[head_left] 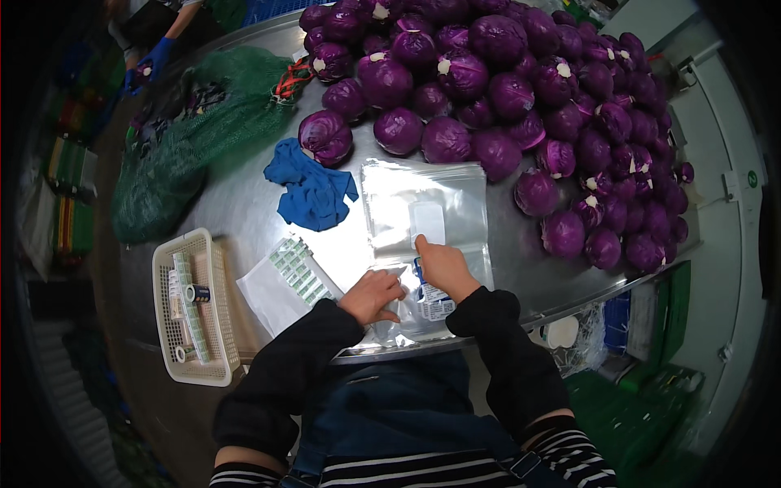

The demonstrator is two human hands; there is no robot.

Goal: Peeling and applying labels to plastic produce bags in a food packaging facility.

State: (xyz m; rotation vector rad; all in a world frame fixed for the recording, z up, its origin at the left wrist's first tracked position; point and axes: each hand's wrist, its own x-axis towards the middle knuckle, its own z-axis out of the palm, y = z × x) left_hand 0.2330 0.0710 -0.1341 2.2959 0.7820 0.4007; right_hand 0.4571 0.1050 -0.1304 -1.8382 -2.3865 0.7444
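A pile of clear plastic bags (390,183) lies flat near the table's front edge. White label patches (427,224) show on the bags, and a blue-and-white printed panel (435,307) shows below my right hand. My right hand (445,268) rests on the bags, its index finger stretched onto the lower end of the white patch and its other fingers folded under. On the bags' left edge lies my left hand (374,297), fingers bent and thumb apart from them, with nothing visible in its grasp. Left of it are a sheet of green-and-white stickers (301,272) and white paper (264,297).
Purple cabbages (496,89) are heaped across the back and right. A blue cloth (311,191) and green mesh sack (220,106) lie to the left. A cream basket (163,325) holds rolls. At the far left, a person wears blue gloves (154,58).
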